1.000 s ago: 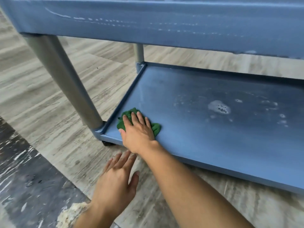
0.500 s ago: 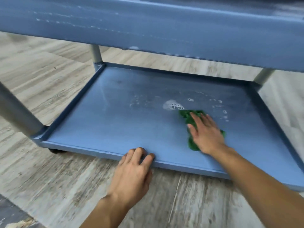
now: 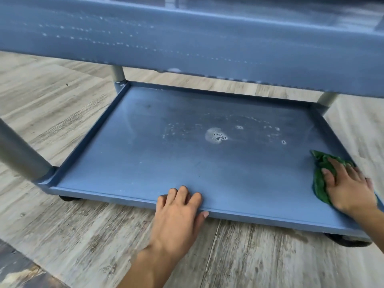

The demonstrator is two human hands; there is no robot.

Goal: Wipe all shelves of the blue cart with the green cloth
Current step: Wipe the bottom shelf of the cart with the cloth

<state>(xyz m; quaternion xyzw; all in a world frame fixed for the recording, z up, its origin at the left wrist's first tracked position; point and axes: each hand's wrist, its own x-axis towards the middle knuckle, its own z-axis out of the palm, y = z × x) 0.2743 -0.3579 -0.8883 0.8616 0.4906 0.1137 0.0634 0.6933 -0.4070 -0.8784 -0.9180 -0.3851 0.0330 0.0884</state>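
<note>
One green cloth pressed flat-fingered by right hand on bottom shelf, right edge; left hand grips front rim. One foam blob.

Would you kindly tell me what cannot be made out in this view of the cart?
- Top shelf: head view shows only its side wall; its upper face lies beyond the frame's top edge.
- Cloth: largely covered by the right hand pressing on it.
- Casters: mostly hidden under the bottom shelf; the right one is blurred.
</note>
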